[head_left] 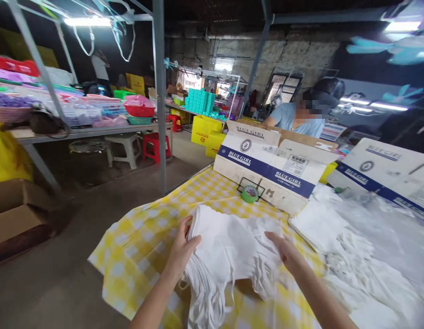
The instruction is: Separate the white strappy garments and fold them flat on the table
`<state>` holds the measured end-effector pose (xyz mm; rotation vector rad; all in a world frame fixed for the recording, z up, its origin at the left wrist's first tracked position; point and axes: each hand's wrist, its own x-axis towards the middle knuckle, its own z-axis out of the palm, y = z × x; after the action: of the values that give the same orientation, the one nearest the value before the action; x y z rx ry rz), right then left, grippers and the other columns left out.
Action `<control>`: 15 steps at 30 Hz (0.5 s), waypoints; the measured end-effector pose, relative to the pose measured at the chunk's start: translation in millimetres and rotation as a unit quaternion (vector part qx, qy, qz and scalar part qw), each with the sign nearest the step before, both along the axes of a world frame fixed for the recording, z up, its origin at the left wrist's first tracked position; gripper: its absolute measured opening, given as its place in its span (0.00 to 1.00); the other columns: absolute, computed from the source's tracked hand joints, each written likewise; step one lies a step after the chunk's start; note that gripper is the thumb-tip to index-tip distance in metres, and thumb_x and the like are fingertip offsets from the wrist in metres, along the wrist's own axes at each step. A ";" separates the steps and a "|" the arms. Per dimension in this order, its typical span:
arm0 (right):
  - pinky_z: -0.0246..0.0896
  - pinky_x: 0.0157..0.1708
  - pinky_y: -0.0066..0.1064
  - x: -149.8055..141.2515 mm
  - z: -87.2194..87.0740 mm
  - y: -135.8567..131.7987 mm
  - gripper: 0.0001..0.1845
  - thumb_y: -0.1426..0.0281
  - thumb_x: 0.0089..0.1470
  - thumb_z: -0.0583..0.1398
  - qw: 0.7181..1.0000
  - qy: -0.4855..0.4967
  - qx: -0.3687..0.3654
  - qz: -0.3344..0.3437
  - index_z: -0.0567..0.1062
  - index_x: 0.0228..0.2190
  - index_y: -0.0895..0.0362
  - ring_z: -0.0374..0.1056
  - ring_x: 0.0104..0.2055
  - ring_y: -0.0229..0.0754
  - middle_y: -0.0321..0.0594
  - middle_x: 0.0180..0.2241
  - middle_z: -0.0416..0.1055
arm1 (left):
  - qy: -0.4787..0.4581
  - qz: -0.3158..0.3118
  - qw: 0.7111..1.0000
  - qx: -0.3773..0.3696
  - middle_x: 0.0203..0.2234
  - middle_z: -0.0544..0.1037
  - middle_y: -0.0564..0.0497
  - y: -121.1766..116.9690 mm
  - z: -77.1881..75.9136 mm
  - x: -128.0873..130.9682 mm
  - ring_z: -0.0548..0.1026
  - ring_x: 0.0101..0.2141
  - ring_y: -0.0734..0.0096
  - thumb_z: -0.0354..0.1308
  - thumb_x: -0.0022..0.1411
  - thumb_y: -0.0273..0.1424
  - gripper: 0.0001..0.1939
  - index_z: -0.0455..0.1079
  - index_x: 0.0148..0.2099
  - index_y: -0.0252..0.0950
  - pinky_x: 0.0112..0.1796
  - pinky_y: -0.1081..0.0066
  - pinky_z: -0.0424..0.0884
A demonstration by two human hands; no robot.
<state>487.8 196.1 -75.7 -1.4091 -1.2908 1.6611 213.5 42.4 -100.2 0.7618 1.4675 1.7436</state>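
A stack of white cloth pieces with long straps (228,237) is held up over the table with the yellow checked cloth (139,246). My left hand (184,242) grips the stack's left edge, thumb on top and fingers around the side. My right hand (282,246) is closed on the right end, with most of its fingers hidden by the hand and fabric. Loose straps dangle from both ends of the stack. Beyond it lies a roll of green tape (250,194) in a black wire holder (242,184).
A white and blue carton (266,160) stands along the table's far side, a second carton (383,173) to its right. More white cloth pieces (318,219) and clear plastic (379,224) lie at right. A person (294,114) sits behind the carton. A grey post (159,100) rises at left.
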 end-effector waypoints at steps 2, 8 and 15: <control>0.70 0.38 0.38 39.8 15.5 -17.4 0.21 0.61 0.39 0.65 0.998 0.019 -0.012 -0.053 0.74 0.36 0.57 0.73 0.40 0.53 0.46 0.37 0.76 | -0.042 -0.073 0.996 0.014 0.48 0.71 0.45 8.9 20.2 14.4 0.72 0.44 0.59 0.59 0.50 0.33 0.35 0.53 0.59 0.39 0.41 0.66 0.69; 0.69 0.39 0.45 120.1 50.4 -70.7 0.26 0.59 0.37 0.66 0.975 0.035 -0.007 -0.217 0.75 0.40 0.57 0.72 0.41 0.58 0.51 0.37 0.76 | -0.101 -0.233 0.967 0.022 0.48 0.72 0.47 43.9 63.4 39.9 0.73 0.43 0.59 0.60 0.49 0.34 0.33 0.58 0.58 0.41 0.40 0.66 0.69; 0.67 0.30 0.39 139.0 -55.5 -67.4 0.14 0.56 0.39 0.63 0.973 -0.153 0.095 -0.144 0.73 0.22 0.54 0.71 0.31 0.51 0.42 0.25 0.74 | 0.274 -0.217 0.925 -0.145 0.48 0.73 0.41 108.5 -32.0 49.8 0.72 0.47 0.63 0.51 0.54 0.27 0.23 0.61 0.53 0.30 0.45 0.68 0.66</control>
<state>626.8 128.7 -131.2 -1.6874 -1.2962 1.1308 263.3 150.9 -132.3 1.3626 1.6957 0.9861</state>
